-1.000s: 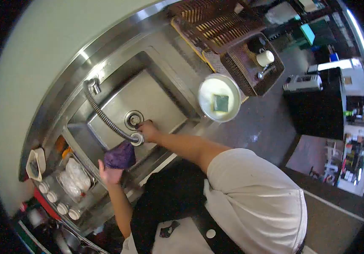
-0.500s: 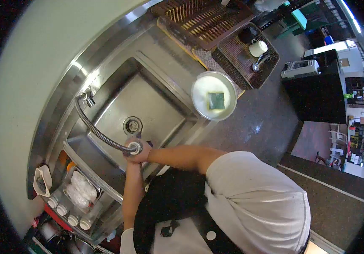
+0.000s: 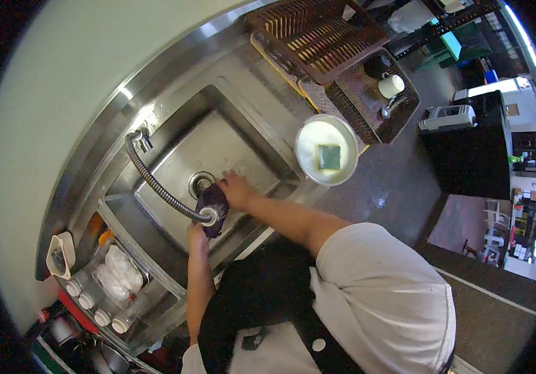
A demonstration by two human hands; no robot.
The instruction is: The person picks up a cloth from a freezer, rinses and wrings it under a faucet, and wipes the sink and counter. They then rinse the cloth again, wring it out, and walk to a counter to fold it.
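A dark purple cloth [image 3: 212,203] is stretched between my two hands over the steel sink [image 3: 230,137], close to the drain. My left hand [image 3: 197,234] pinches its lower end, partly hidden near the hose end. On the cloth's upper right edge, my right hand [image 3: 237,190] has its fingers closed on the fabric. The flexible metal faucet hose [image 3: 156,186] arches from the wall side, and its round end hangs over the cloth. Whether water runs from it is hidden.
Right of the sink stands a bowl of white suds [image 3: 310,140] with a green sponge [image 3: 329,157]. Beyond it are a brown dish rack [image 3: 318,37] and a basket [image 3: 368,93] with a white mug [image 3: 391,86]. Lidded jars [image 3: 103,317] and a bagged container [image 3: 118,274] sit at lower left.
My hands were together under the hose end. My right hand has moved up and to the right, spreading the cloth into view. The whole view has shifted slightly.
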